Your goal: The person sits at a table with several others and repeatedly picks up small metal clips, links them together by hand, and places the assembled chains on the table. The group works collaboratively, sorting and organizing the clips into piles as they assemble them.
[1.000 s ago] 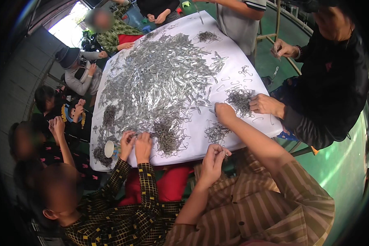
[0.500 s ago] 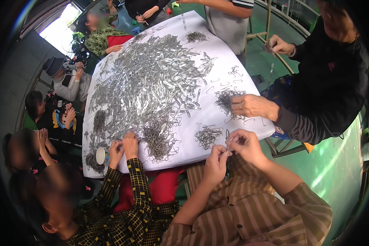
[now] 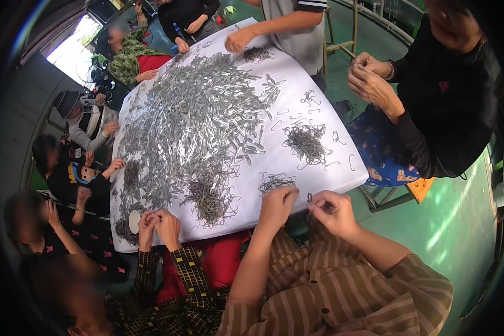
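My right hand is closed in a pinch on a small looped metal link, whose top sticks up above the fingertips. Whether more hangs below the fingers is hard to see. At the table's near edge, my left hand is beside a small pile of bent wire hooks. Its fingers are bent and drawn together; what they hold, if anything, is hidden. The white-covered table also bears a larger heap of wire hooks to the left and another hook pile farther to the right.
A broad heap of shiny flat metal pieces covers the table's middle. Several people work around it. On my left a co-worker's hands are close by, near a white cup. At right sits a person in black on a wooden stool.
My left hand has left my right and moved up and left to the small hook pile. My right hand stays near its place. The right-hand co-worker's hand has left the table for the other hand.
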`<state>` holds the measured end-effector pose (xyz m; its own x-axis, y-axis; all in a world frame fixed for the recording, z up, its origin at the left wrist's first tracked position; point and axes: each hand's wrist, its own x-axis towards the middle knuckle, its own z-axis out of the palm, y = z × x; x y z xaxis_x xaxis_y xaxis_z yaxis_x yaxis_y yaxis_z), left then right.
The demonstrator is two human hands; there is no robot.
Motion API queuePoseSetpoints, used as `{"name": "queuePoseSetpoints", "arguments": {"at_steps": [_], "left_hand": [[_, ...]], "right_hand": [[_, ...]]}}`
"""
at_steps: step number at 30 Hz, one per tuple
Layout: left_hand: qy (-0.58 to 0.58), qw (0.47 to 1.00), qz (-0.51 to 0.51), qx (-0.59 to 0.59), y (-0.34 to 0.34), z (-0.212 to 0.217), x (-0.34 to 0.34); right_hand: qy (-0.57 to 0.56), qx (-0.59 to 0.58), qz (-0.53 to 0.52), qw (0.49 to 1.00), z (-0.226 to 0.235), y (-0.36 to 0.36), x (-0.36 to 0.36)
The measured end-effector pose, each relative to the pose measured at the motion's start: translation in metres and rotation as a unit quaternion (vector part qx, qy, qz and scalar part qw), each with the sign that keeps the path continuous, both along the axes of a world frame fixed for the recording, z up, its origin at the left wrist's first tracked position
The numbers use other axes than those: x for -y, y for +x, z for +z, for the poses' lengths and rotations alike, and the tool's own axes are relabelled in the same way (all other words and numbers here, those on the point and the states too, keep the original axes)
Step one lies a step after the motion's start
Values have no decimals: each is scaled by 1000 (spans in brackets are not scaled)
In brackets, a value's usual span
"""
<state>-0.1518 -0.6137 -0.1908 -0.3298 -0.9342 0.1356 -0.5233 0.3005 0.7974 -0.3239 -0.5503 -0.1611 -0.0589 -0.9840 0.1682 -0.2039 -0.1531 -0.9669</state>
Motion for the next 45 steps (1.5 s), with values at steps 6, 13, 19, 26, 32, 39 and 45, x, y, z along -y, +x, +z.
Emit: {"name": "queuePoseSetpoints", "arguments": {"at_steps": [6, 13, 19, 26, 32, 39, 45], "left_hand": [[-209, 941, 31, 263, -50, -44, 53], [-185, 914, -3, 362, -70, -33, 58], [62, 993, 24, 98, -31, -11, 54], [204, 940, -18, -274, -3, 42, 10], [91, 952, -26, -291, 0, 45, -24], [43, 951, -10, -306, -5, 48, -38], [35, 952, -17, -303, 10, 50, -57]], "right_hand": [[-9, 5, 6, 1000, 4, 3, -7], [-26, -2, -12, 1000, 1, -2, -9], [-21, 4, -22, 1000, -2, -1, -6], [-11, 21, -30, 999, 0, 2, -1], [-6, 18, -19, 1000, 3, 6, 0], [-47, -28, 31, 998, 6, 14, -3], [7, 83, 82, 993, -16, 5, 50]]}}
